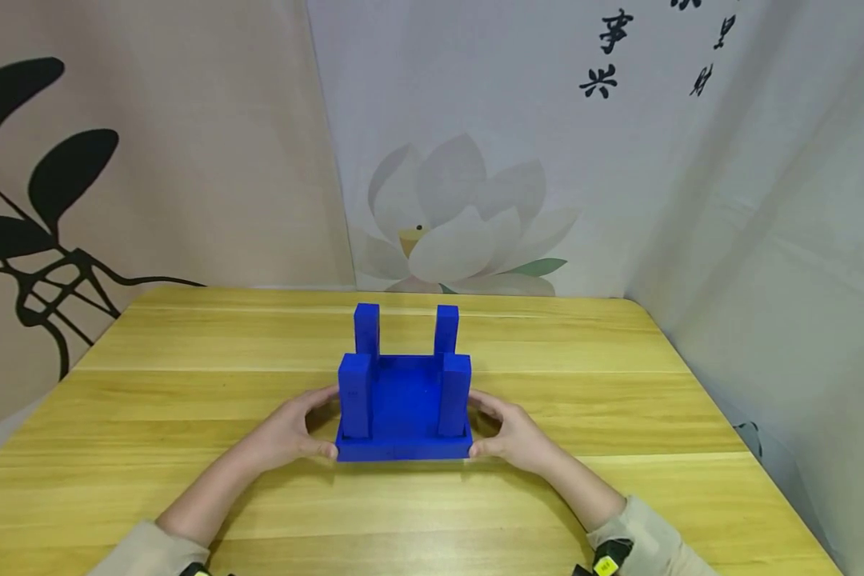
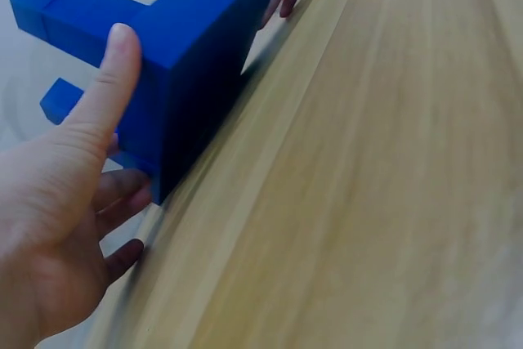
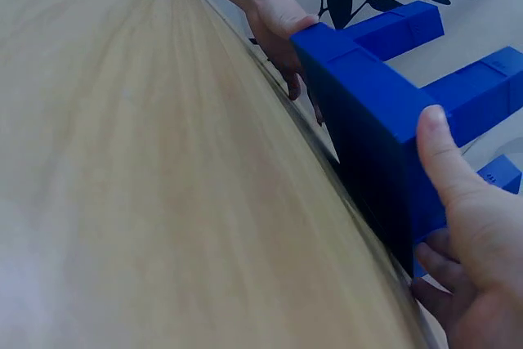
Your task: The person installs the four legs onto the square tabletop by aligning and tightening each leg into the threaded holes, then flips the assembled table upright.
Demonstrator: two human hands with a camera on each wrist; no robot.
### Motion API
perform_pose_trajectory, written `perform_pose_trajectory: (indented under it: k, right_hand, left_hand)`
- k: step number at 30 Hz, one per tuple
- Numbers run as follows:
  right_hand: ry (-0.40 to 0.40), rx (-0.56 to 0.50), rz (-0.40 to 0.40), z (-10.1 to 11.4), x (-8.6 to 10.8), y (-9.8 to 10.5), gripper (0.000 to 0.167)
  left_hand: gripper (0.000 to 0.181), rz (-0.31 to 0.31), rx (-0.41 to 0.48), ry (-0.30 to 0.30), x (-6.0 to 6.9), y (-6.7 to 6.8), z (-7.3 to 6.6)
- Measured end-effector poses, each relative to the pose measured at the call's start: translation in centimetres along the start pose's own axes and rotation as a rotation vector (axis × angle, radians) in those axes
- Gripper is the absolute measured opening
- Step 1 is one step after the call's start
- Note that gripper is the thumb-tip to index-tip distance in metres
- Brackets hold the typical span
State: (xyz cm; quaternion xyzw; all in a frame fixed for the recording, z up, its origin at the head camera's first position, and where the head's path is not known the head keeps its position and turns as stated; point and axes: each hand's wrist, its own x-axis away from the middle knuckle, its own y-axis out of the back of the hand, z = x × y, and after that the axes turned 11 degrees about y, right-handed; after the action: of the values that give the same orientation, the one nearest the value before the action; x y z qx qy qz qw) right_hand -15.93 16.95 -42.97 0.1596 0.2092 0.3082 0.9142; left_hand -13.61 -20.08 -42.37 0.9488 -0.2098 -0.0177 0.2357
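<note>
A blue block structure point(image 1: 406, 400), with a flat square base and posts rising at its corners, is between my two hands above the middle of the table. It resembles a small stool turned upside down. My left hand point(image 1: 291, 432) holds the base by its left side, thumb at the front corner. On the opposite side my right hand point(image 1: 514, 436) grips the base in the same way. The dark underside of the blue structure point(image 2: 204, 96) shows in the left wrist view, so the base looks raised off the tabletop. Some fingers of both hands are hidden behind it.
The wooden table point(image 1: 187, 352) stretches out on all sides of the structure. Behind it hangs a pale curtain point(image 1: 475, 96) printed with a lotus, leaves and characters. Another white curtain point(image 1: 778, 240) borders the right edge.
</note>
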Motion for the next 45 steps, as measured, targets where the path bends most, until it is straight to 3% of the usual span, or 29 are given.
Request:
perform_pose_trajectory:
  k: [7,14,19,22,28,38,45]
  right_hand:
    - [0.093,-0.092,-0.037,-0.2,0.1,0.2,0.094]
    - [0.12,-0.14,-0.1,0.2,0.2,0.2,0.093]
    - [0.135,-0.138,-0.147,0.6,0.1,0.2,0.097]
    - [0.141,-0.105,-0.174,0.9,0.0,0.2,0.094]
    - [0.119,-0.043,-0.219,2.0,-0.3,0.1,0.089]
    - [0.024,0.033,-0.245,3.0,-0.7,0.2,0.087]
    - [0.017,0.015,-0.27,2.9,-1.1,0.5,0.088]
  left_hand:
    - [0.096,-0.007,0.06,-0.01,0.0,-0.4,-0.5]
    - [0.092,-0.104,0.004,0.005,0.3,-0.9,-1.2]
    - [0.092,-0.158,0.015,-0.035,0.2,-1.3,-1.7]
    - [0.082,-0.197,0.002,-0.054,0.1,-1.5,-2.1]
    - [0.063,-0.242,-0.022,-0.033,0.4,-1.9,-3.2]
    - [0.073,-0.238,-0.048,0.08,0.0,-1.7,-3.5]
    - [0.057,-0.348,-0.086,-0.016,-1.2,-1.6,-3.0]
